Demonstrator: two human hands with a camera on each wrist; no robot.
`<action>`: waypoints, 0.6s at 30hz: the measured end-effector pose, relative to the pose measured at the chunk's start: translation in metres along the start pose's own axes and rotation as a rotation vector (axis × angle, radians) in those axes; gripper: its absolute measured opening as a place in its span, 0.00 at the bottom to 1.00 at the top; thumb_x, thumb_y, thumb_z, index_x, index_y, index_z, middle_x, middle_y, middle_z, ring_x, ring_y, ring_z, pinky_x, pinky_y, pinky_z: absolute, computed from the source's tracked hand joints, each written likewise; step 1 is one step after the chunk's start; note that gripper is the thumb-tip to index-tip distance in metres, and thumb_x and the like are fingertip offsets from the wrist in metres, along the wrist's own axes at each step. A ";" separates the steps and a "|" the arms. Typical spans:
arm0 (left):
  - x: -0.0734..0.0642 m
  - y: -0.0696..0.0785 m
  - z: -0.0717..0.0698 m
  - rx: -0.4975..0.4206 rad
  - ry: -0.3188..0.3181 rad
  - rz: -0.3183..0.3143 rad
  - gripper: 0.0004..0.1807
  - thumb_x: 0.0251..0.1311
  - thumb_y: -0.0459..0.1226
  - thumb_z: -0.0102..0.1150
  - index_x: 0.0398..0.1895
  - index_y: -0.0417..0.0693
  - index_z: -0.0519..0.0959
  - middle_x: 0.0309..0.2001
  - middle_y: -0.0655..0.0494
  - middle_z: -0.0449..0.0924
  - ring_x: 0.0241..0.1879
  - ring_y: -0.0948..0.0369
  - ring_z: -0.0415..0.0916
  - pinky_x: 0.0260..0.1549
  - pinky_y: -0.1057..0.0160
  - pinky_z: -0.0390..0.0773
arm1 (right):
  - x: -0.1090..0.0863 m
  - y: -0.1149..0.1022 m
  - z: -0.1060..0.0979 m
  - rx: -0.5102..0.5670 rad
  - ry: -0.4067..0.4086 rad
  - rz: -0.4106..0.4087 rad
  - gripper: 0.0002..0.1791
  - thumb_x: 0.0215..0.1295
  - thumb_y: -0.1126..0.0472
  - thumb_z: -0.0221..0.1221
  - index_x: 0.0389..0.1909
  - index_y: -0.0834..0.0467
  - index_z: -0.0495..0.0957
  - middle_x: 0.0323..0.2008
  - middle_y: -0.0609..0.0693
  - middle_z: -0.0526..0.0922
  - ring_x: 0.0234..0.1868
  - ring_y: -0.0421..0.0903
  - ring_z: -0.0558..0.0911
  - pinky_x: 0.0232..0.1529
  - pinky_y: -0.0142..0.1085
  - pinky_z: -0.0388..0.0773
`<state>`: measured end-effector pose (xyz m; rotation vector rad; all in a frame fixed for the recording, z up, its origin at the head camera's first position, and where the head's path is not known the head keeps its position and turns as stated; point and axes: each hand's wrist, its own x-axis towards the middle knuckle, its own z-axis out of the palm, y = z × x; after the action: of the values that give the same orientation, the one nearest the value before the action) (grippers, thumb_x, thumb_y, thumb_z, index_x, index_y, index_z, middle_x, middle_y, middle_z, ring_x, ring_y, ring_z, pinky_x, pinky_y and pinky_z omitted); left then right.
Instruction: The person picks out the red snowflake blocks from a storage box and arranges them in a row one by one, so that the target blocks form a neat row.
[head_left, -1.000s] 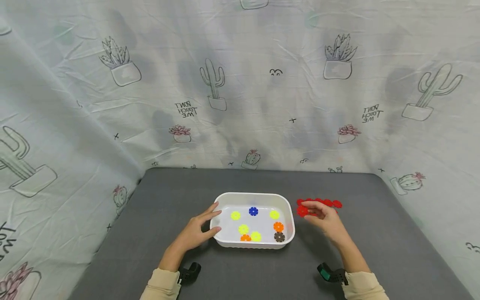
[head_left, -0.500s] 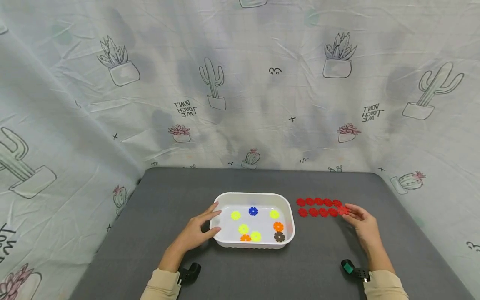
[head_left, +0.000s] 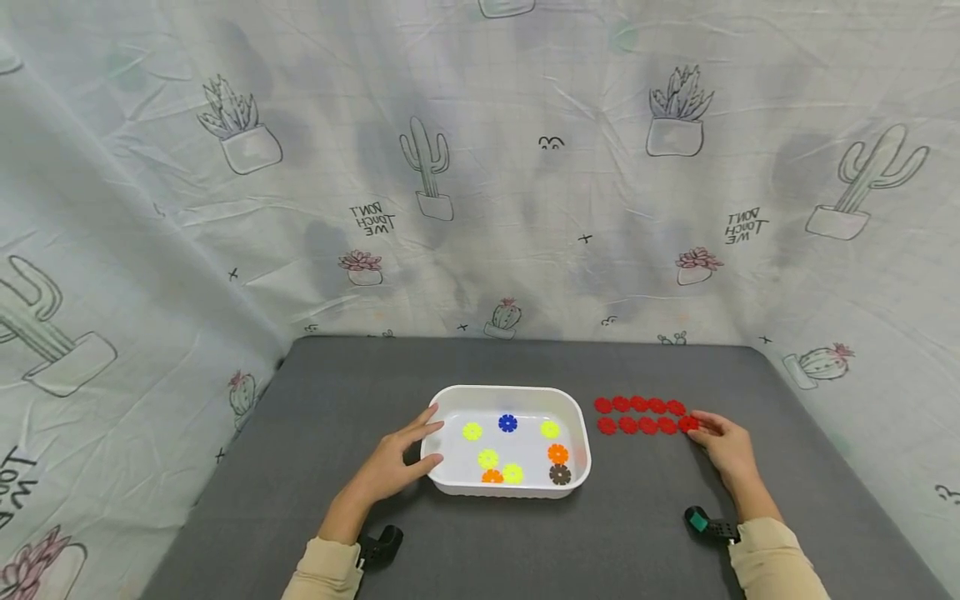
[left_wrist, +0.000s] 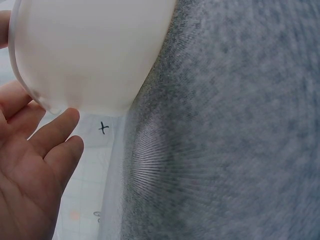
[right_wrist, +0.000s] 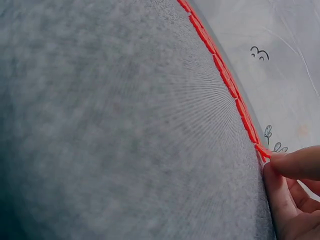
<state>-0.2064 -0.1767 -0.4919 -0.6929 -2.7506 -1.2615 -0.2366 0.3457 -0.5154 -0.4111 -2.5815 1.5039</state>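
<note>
A white plastic tray (head_left: pixel 507 492) stands on the grey table, holding several notched plastic discs. My left hand (head_left: pixel 390 462) rests at its left end, with the thumb and some fingertips lying over the rim. In the left wrist view, two fingertips (left_wrist: pixel 70 120) sit outside the tray's pale wall (left_wrist: pixel 95 55). Right of the tray, red notched discs (head_left: pixel 648 426) lie flat in two rows. My right hand (head_left: pixel 729 450) pinches a red disc (head_left: pixel 687 424) at the right end of the near row. In the right wrist view that disc (right_wrist: pixel 263 151) tilts between thumb and finger.
Inside the tray are a blue disc (head_left: pixel 507 423), a dark brown disc (head_left: pixel 559 474), orange discs (head_left: pixel 557 454) and several yellow discs (head_left: pixel 488 459). A printed white curtain (head_left: pixel 480 208) hangs behind the table (head_left: pixel 360 375) and along its sides.
My right hand has moved right from the left end of the red rows to the right end of the near row. The red disc in its fingers is lower now. The left hand stays put.
</note>
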 end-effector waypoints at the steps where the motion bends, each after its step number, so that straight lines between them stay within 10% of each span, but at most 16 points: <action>1: 0.000 0.000 0.000 -0.001 -0.002 0.000 0.31 0.57 0.48 0.62 0.63 0.46 0.72 0.72 0.56 0.58 0.69 0.50 0.58 0.62 0.40 0.63 | 0.000 0.000 0.000 -0.023 0.001 -0.004 0.23 0.62 0.67 0.58 0.58 0.73 0.70 0.38 0.50 0.82 0.30 0.18 0.70 0.31 0.19 0.73; 6: 0.001 -0.001 0.000 0.002 0.003 0.005 0.31 0.57 0.48 0.62 0.63 0.46 0.72 0.72 0.55 0.58 0.69 0.50 0.58 0.62 0.39 0.62 | 0.001 -0.001 0.000 -0.196 0.030 -0.054 0.22 0.60 0.66 0.60 0.55 0.70 0.74 0.42 0.65 0.82 0.29 0.23 0.71 0.32 0.23 0.70; 13: 0.000 -0.002 0.000 0.009 0.007 0.006 0.31 0.58 0.49 0.62 0.63 0.46 0.72 0.72 0.56 0.58 0.69 0.50 0.58 0.62 0.39 0.62 | -0.003 0.002 -0.001 -0.292 0.041 -0.097 0.23 0.61 0.63 0.60 0.56 0.69 0.74 0.51 0.71 0.77 0.49 0.60 0.78 0.44 0.43 0.75; 18: -0.001 -0.002 0.000 0.009 0.001 -0.002 0.31 0.58 0.49 0.62 0.63 0.46 0.72 0.72 0.56 0.58 0.69 0.50 0.58 0.62 0.39 0.62 | -0.013 0.003 -0.007 -0.222 0.066 -0.074 0.25 0.63 0.58 0.59 0.58 0.68 0.73 0.53 0.70 0.76 0.36 0.23 0.73 0.33 0.19 0.69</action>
<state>-0.2062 -0.1783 -0.4938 -0.6889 -2.7552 -1.2480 -0.2219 0.3488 -0.5147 -0.3762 -2.6884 1.1645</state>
